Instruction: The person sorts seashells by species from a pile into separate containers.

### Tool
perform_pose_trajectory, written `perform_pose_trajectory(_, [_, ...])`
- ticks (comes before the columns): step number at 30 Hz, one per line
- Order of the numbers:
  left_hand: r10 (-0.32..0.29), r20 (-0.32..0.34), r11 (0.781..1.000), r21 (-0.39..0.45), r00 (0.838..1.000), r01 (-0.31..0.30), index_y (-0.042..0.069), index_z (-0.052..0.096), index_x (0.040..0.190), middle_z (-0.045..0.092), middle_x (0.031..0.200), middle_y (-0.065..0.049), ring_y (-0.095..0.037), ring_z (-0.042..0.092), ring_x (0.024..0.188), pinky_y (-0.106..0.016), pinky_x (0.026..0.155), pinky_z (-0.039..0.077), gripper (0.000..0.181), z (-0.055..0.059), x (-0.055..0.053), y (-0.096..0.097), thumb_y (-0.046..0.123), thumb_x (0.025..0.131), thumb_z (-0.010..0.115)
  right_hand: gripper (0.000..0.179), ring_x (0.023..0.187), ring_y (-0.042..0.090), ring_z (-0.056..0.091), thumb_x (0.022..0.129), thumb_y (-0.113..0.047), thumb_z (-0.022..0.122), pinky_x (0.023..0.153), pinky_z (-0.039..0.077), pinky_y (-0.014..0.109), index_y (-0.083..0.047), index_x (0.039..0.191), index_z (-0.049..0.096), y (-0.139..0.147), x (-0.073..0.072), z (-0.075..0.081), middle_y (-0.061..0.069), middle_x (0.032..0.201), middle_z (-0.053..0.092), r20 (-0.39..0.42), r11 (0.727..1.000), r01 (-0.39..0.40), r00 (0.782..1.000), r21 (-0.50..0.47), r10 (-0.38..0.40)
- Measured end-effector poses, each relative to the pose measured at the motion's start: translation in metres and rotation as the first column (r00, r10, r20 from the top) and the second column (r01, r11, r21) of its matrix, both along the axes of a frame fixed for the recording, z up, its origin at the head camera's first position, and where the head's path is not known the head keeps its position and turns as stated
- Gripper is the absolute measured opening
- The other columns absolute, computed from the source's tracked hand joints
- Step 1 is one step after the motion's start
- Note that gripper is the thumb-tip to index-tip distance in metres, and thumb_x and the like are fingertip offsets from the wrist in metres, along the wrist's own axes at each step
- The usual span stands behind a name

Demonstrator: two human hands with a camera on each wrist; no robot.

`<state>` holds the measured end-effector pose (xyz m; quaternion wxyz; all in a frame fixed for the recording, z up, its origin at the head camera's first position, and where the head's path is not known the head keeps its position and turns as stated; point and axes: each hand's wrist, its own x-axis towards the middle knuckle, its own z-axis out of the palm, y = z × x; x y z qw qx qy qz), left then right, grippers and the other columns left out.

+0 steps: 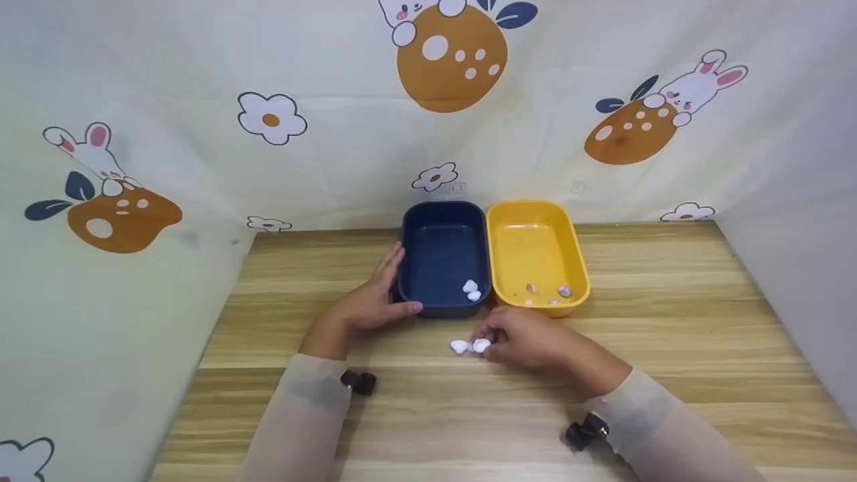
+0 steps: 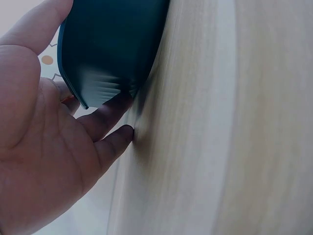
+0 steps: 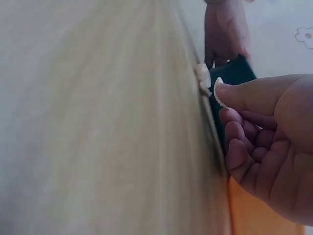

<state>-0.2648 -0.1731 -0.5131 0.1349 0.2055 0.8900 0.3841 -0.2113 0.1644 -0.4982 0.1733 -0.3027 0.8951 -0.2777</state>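
blue tray point(image 1: 442, 251): smooth plastic | yellow tray point(image 1: 529, 251): glossy plastic | table point(image 1: 455, 415): wood-grain

A small tabletop booth walled in by nursery-style printed sheeting; home or studio, one cannot tell.
Behind the wood-grain tabletop point(image 1: 676, 301) and along its left and right sides rises pale sheeting point(image 1: 341, 181), lightly creased, printed with cartoon rabbits point(image 1: 693, 92) hugging orange-brown fruit point(image 1: 452, 63) and white flowers point(image 1: 289, 120).

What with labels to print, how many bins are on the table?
2: the dark blue bin, which the left hand touches, and the yellow bin just to its right. No others show.
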Motion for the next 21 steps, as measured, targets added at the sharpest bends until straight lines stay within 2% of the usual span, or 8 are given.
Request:
perform_pose_trajectory(4, [0.005,0.005,1.0,-0.002,1.0,-0.005,0.023,-0.003,0.174,-0.013,0.182,0.004,-0.035,0.006,0.169,-0.059,0.135,0.02,0.122,-0.001,-0.001,0.001,0.063,0.091,0.077,0.017,0.09,0.01,0.062,0.095,-0.024,0.083,0.083,0.055,0.028,-0.024,0.112,0.082,-0.002,0.0,0.015,-0.01,0.097,0.072,-0.045,0.999,-0.012,0.999,-0.046,0.01])
perform_pose_trajectory(9, [0.007,0.01,1.0,0.001,1.0,-0.007,0.022,-0.003,0.174,-0.012,0.182,0.001,-0.036,0.006,0.169,-0.059,0.134,0.02,0.121,-0.003,-0.002,0.001,0.059,0.092,0.078,0.018,0.092,0.012,0.062,0.094,-0.021,0.083,0.085,0.056,0.029,-0.021,0.112,0.082,-0.005,-0.007,0.032,-0.007,0.097,0.073,-0.083,0.994,0.021,0.996,-0.111,-0.03])
perform_pose_trajectory(13, [0.009,0.013,1.0,-0.006,1.0,-0.009,0.023,-0.003,0.174,-0.013,0.182,0.002,-0.035,0.005,0.169,-0.059,0.134,0.02,0.12,-0.003,-0.002,0.001,0.059,0.093,0.078,0.021,0.09,0.014,0.062,0.094,-0.023,0.084,0.084,0.057,0.03,-0.021,0.115,0.081,-0.008,-0.018,0.043,-0.005,0.096,0.073,-0.038,0.982,0.099,0.994,-0.159,-0.106])
perform_pose_trajectory(17, [0.012,0.022,1.0,-0.007,1.0,-0.012,0.025,-0.004,0.174,-0.013,0.182,0.002,-0.036,0.005,0.169,-0.061,0.134,0.02,0.119,-0.002,-0.001,0.001,0.057,0.094,0.078,0.022,0.086,0.016,0.062,0.093,-0.028,0.085,0.079,0.057,0.03,-0.022,0.113,0.081,-0.015,-0.03,0.048,-0.004,0.093,0.073,0.009,0.965,0.18,0.983,-0.19,-0.181])
perform_pose_trajectory(21, [0.01,0.021,1.0,0.007,1.0,-0.01,0.022,-0.003,0.174,-0.013,0.183,0.0,-0.037,0.005,0.169,-0.062,0.134,0.02,0.118,-0.001,-0.001,0.002,0.054,0.095,0.078,0.02,0.087,0.018,0.064,0.093,-0.031,0.086,0.08,0.058,0.031,-0.023,0.112,0.081,-0.025,-0.037,0.053,-0.003,0.093,0.072,0.036,0.953,0.229,0.973,-0.197,-0.226])
